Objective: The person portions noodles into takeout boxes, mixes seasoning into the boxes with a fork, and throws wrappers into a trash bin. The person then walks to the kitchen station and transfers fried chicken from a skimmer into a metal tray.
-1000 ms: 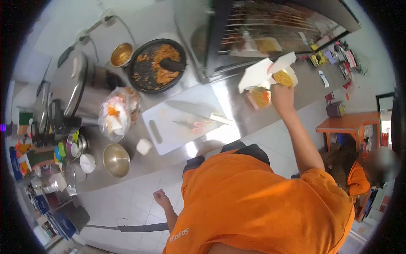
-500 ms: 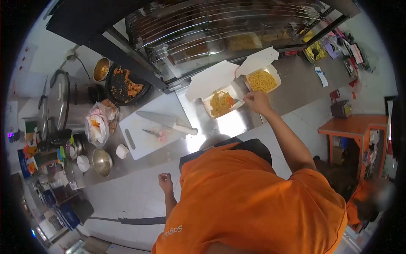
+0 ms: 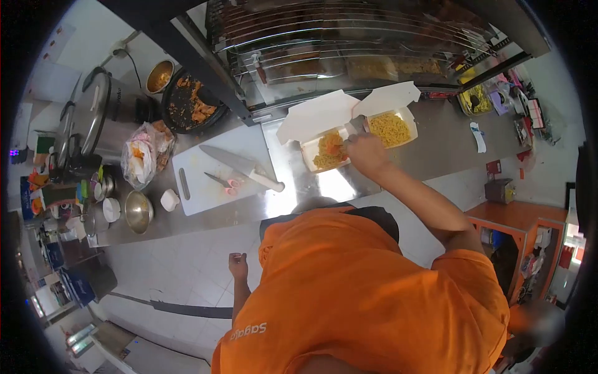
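My right hand (image 3: 367, 153) is closed on a metal utensil (image 3: 359, 124) over the inner edges of two white takeaway boxes. Noodles with an orange-red topping (image 3: 331, 151) lie in the left box; the right box holds yellow noodles (image 3: 389, 129). Both lids stand open toward the display case. My left hand (image 3: 238, 266) hangs low beside my body, fingers curled with nothing visible in them. On the white cutting board (image 3: 193, 194) lie a large knife (image 3: 233, 163) and pink-handled scissors (image 3: 228, 184).
Behind the boxes stands a glass display case (image 3: 324, 50). A black pan (image 3: 180, 112), brass-coloured bowl (image 3: 160, 77), plastic bag of food (image 3: 141, 156) and metal bowl (image 3: 139, 212) are at the left. An orange table (image 3: 517, 215) and another person (image 3: 529, 324) are at the right.
My right hand has moved from the right box's front edge leftward to between the boxes, and the utensil is now raised above them. The view has shifted; my left hand still hangs low.
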